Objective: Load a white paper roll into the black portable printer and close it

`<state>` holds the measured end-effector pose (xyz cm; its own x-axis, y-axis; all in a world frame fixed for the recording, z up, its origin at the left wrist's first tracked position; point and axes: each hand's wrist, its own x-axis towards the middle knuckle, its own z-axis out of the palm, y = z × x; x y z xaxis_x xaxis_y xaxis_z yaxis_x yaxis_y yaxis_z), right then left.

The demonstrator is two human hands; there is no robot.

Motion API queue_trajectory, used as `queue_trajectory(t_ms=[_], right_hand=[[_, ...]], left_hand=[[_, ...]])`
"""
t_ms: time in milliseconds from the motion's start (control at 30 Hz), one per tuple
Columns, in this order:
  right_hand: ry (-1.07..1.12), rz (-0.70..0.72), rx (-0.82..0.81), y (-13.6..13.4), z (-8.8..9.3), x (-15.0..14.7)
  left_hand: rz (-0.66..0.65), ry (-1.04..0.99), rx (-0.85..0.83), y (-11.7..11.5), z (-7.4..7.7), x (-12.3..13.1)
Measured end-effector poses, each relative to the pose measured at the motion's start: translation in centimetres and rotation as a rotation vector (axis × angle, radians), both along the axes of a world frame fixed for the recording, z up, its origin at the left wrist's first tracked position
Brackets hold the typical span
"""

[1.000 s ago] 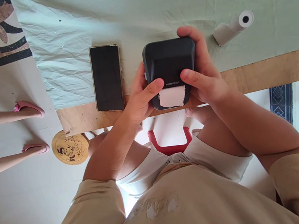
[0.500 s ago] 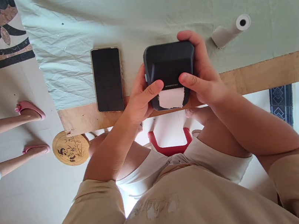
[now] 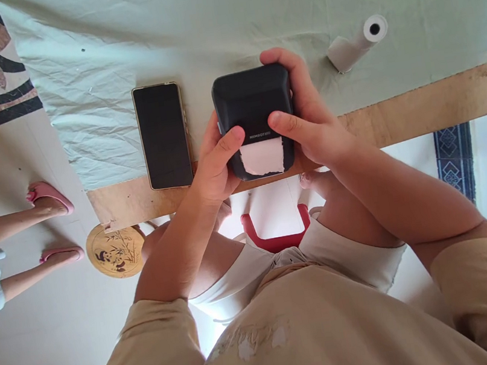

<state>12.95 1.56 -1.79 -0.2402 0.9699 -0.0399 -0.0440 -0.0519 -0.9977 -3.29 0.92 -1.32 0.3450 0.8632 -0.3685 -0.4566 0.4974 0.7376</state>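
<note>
A black label printer marked NIIMBOT is held between my two hands above the table's near edge. From its front end sticks a torn strip of white paper. My left hand wraps the printer's left side, thumb on top near the paper. My right hand grips the right side, its thumb on the top face and a finger at the far corner. To the left lies a dark-screened smartphone. Right of the printer, a white paper roll rests on the cloth, partly unrolled.
A pale green cloth covers the table, leaving a wooden edge bare. A round wooden stool with a panda picture stands below at left. Another person's legs in pink slippers show at far left. Something red is between my knees.
The view has shifted and tilted slightly, so the tabletop things sit further left in it. Both hands keep the same hold on the label printer.
</note>
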Motion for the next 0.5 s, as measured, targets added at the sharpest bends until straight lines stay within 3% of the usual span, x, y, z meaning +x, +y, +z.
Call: queue_trajectory(t_ms=[300, 500], right_hand=[[0.007, 0.0, -0.005, 0.15, 0.08, 0.11], [0.012, -0.004, -0.023, 0.21, 0.27, 0.0]], left_hand=[[0.078, 0.008, -0.059, -0.23, -0.21, 0.54], [0.003, 0.019, -0.011, 0.04, -0.18, 0.0]])
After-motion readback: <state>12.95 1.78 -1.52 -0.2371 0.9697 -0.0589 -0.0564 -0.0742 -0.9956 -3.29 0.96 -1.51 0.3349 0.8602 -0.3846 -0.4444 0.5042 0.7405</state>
